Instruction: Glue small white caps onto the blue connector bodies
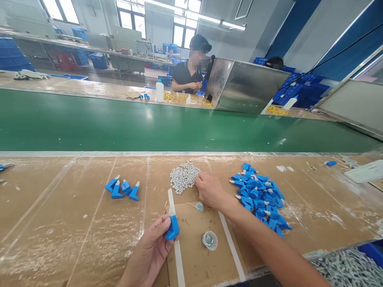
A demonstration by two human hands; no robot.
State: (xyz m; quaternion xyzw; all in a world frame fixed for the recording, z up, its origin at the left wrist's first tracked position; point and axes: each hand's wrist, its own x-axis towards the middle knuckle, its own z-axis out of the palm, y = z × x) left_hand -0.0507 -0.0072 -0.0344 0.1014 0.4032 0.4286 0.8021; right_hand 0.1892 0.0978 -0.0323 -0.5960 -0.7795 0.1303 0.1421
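Between the thumb and fingers of my left hand [157, 243] is a blue plastic part [172, 228] with a whitish tip pointing up. My right hand [211, 189] reaches to the right edge of a pile of small grey-white pieces [183, 176]. Its fingers are pinched together there, and whatever they hold is too small or hidden to make out. Below that hand lie a small clear cap [199, 206] with a thin stick and a clear cup [210, 240] of liquid, both on a cardboard sheet [194, 263].
Several blue parts [122, 188] stand at left; a larger heap of blue parts [260, 195] lies at right. Beyond the bench runs a green conveyor belt [119, 123]. Across it a person [191, 69] works beside a white bottle [159, 91] and a metal panel [245, 85].
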